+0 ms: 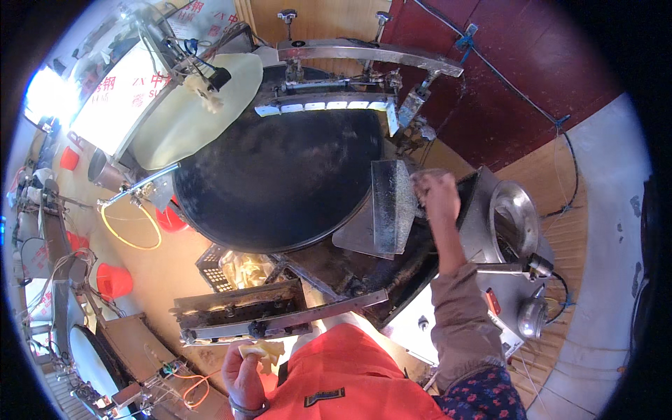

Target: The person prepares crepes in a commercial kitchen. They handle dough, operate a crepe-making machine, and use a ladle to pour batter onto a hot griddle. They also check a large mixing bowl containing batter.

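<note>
The left hand (243, 376) is pinching a pale, thin piece (266, 353) beside the red apron (350, 374) — possibly risking a tear by squeezing hard — while the right hand (441, 199) is hanging near the metal sheet (389, 210), its hold unclear.

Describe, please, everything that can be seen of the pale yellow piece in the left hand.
The pale yellow piece looks thin and sheet-like, folded or crumpled, with uneven edges. Its material is uncertain; it may be dough or pancake. The left hand grips it at its left end, and the rest sticks out rightward, left of the red apron. The gripped part is hidden.
</note>
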A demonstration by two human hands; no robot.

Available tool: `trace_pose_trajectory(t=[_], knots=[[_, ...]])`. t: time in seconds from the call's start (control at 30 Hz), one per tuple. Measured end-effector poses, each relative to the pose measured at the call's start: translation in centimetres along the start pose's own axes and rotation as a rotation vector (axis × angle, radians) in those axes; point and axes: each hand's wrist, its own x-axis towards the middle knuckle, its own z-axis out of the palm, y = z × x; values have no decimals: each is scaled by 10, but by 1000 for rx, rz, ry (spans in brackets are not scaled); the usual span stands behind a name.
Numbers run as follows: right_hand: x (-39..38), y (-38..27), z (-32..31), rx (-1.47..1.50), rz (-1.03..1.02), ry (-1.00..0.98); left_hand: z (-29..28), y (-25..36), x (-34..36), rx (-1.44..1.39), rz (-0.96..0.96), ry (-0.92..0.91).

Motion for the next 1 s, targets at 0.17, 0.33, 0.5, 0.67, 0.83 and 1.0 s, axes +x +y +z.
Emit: trace_pose_trajectory(t=[0.17, 0.33, 0.5, 0.67, 0.83, 1.0], knots=[[-91, 46, 17, -782, -905, -158, -18, -9, 4, 56, 7, -53], [-89, 89, 26, -821, -789, -248, -26, -17, 4, -40, -1, 91], [-11, 85, 57, -783, -619, -140, -22, -19, 2, 33, -48, 162], [119, 66, 95, -509, -79, 41, -23, -30, 2, 146, 1, 193], [159, 52, 77, 146, -201, -137, -26, -34, 2, 64, -27, 280], [111, 46, 69, 364, 34, -313, -21, -25, 7, 87, -10, 205]])
